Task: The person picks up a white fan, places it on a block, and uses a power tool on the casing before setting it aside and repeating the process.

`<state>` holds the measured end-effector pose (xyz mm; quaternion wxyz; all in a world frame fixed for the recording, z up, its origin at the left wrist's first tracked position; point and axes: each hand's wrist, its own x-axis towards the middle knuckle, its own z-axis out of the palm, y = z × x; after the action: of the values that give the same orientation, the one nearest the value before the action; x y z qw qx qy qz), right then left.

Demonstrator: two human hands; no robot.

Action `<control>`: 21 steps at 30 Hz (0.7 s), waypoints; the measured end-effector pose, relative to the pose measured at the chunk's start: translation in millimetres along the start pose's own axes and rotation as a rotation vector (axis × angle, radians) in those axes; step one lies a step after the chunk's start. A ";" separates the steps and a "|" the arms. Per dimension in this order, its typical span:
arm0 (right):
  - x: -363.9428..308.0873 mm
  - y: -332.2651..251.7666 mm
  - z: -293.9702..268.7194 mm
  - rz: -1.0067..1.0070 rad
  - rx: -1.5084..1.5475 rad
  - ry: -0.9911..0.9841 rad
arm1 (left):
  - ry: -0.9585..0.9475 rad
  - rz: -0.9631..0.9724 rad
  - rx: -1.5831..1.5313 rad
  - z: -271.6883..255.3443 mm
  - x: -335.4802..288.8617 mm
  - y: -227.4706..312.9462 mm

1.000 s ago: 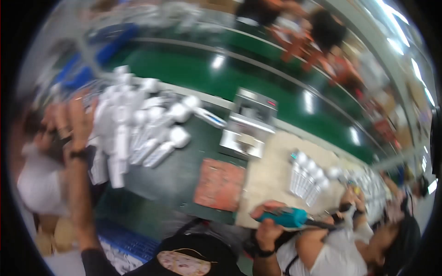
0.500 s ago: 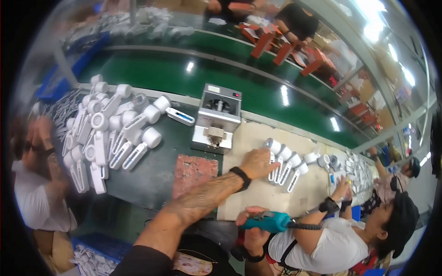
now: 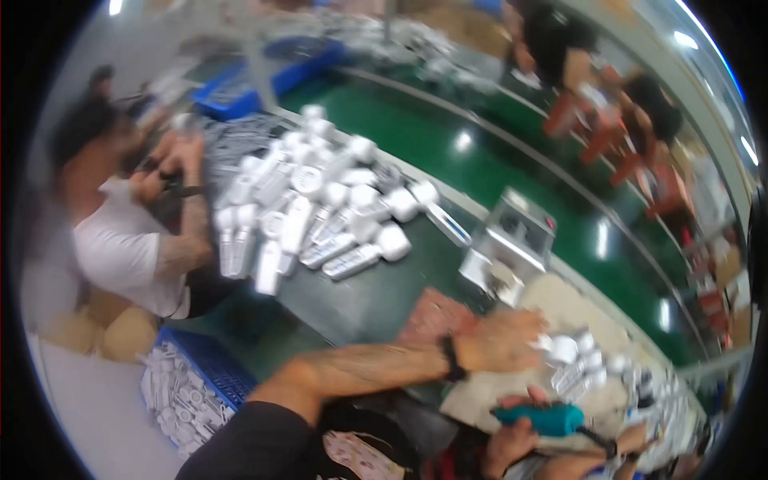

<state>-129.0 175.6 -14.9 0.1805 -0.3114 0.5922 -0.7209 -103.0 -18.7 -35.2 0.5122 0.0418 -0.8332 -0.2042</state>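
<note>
My left hand (image 3: 504,340) stretches across the bench, its fingertips beside a row of white handheld pieces (image 3: 588,360) with round heads and slim handles. Motion smears those fingers, so whether they grip a piece cannot be told. Lower down, my right hand (image 3: 512,444) is wrapped round a teal electric screwdriver (image 3: 552,418), which lies roughly level. The row rests on a beige sheet (image 3: 472,396). Farther left is a large pile of similar white pieces (image 3: 304,200) on the dark bench top.
A grey metal machine (image 3: 508,248) stands behind my left hand, with a worn red mat (image 3: 432,316) before it. A green conveyor (image 3: 432,160) runs along the far side. A co-worker (image 3: 136,256) sits at the left, near a blue crate (image 3: 212,364) of white parts.
The whole view has swung left, so bench things appear farther right. My left hand stays near the row, and my right hand still holds the screwdriver.
</note>
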 end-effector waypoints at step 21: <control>152.7 2.1 151.6 -0.210 0.211 -0.264 | -0.506 -0.344 0.095 -128.5 -53.7 -13.4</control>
<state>-141.8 -33.3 34.8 0.2121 -0.4428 0.4489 -0.7467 32.3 -54.2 -34.9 0.2437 0.1540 -0.9236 -0.2528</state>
